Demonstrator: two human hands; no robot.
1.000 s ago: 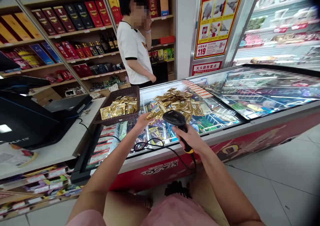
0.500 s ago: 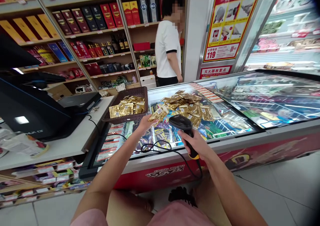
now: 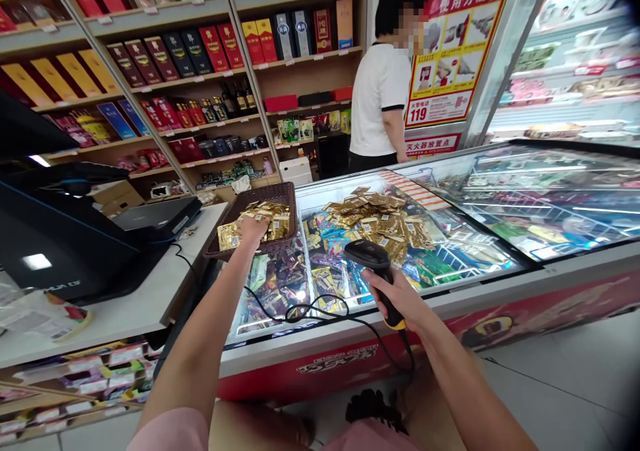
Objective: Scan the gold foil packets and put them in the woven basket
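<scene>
- Since half a second ago our left hand [image 3: 254, 228] has swung away from the scanner [image 3: 367, 254] out to ten o'clock. It now lies in the wicker basket [image 3: 267, 190] on the gold packets [image 3: 274, 224] there. The person in the white shirt [image 3: 380, 94] has drifted toward one o'clock.
- Its fingers curl down over the packets; we cannot tell whether they grip one or have let go.
- Our right hand [image 3: 400, 298] is wrapped tight round the scanner's handle, head aimed toward twelve o'clock. The cable [image 3: 310, 312] loops over the freezer lid [image 3: 465, 251].
- We judge this to be the dropping of a scanned packet into the basket, which sits at the desk [image 3: 125, 311] edge, overhanging the freezer.
- A loose pile [image 3: 380, 214] of packets lies on the lid at twelve o'clock of the scanner. A further scan would call for one lifted from there, barcode turned to the scanner head.
</scene>
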